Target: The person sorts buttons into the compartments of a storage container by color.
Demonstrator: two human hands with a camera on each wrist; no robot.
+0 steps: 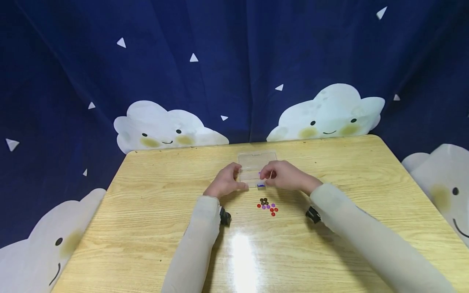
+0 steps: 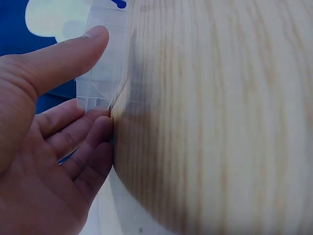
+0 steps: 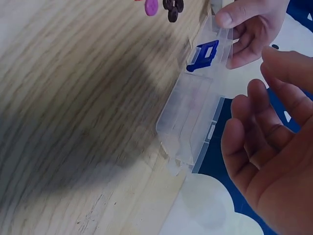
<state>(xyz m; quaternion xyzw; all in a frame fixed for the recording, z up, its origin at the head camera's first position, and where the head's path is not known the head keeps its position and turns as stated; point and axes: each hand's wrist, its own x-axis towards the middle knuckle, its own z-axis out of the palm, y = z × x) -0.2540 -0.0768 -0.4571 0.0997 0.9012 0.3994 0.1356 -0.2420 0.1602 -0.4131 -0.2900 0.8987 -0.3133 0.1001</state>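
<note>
A clear plastic box (image 1: 249, 176) lies near the far side of the table, its transparent lid (image 1: 258, 159) swung back. On its front wall sits a blue latch (image 3: 204, 56). My left hand (image 1: 225, 181) holds the box's left end, thumb along the front and fingers at the corner. Over the right part of the box is my right hand (image 1: 287, 176), fingers loosely bent; the right wrist view shows nothing between them. A purple spot (image 1: 259, 173) shows beside its fingertips, too small to identify. Several brown, purple and red buttons (image 1: 268, 206) lie in front of the box.
The wooden table (image 1: 146, 211) ends at a far edge just behind the box. A dark blue curtain (image 1: 220, 61) with white clouds hangs behind it. Black wrist cameras (image 1: 225, 217) sit under both sleeves. Light glares off the table's near part.
</note>
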